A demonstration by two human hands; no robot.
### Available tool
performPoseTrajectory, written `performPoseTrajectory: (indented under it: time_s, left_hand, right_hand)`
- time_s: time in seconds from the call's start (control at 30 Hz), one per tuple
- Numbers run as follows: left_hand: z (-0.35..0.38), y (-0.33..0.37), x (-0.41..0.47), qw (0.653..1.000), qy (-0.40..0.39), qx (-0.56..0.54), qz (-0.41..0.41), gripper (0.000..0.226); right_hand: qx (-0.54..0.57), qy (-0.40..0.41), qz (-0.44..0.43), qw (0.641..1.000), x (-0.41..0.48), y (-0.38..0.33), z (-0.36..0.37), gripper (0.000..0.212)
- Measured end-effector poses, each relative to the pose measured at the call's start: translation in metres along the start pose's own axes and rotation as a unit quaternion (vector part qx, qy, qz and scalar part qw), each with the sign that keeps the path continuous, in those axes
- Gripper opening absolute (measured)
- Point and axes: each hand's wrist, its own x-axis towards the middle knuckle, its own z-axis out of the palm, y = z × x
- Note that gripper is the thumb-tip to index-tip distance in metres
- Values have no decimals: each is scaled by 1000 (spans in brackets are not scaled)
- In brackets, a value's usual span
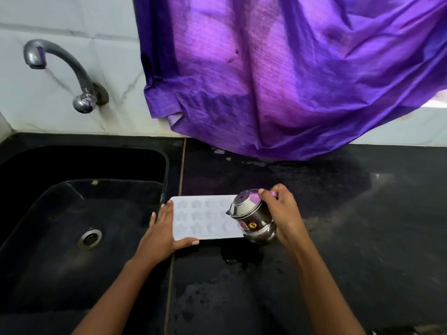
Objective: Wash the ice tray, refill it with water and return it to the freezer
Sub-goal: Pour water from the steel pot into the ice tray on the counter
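The 2 arms reach in over the near edge of the table [350, 250]. The left hand [164, 230], fingers straight, steadies the left end of the ice tray [203, 218], which lies at the table's left edge beside the sink [48, 213]. The right hand [281, 213] grips a steel pot [252, 222] tilted over the tray: the refilling step, I judge. Next it needs slow, even pouring.

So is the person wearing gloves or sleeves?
No. The left hand and right hand are bare: no gloves or rings show, and visible nails look short and unpainted. The left forearm and right forearm are bare too, with no sleeve or watch in view.
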Motion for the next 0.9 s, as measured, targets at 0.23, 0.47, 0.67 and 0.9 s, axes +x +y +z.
performPoseTrajectory:
  time_s: [0.23,0.47,0.67,0.9]
  left_hand:
    - [4,-2,1,1000,8,-12,1,125]
    - [3,-3,1,1000,4,-20,4,127]
    - [4,-6,2,1000,10,-21,8,128]
    - [5,-8,4,1000,8,-17,10,132]
  right_hand:
    - [-9,41,10,999,1,6,-30,35]
    - [-32,59,6,998,2,8,-50,35]
    - [-68,70,-4,995,5,11,-58,34]
    - [-91,68,-2,994,5,14,-63,32]
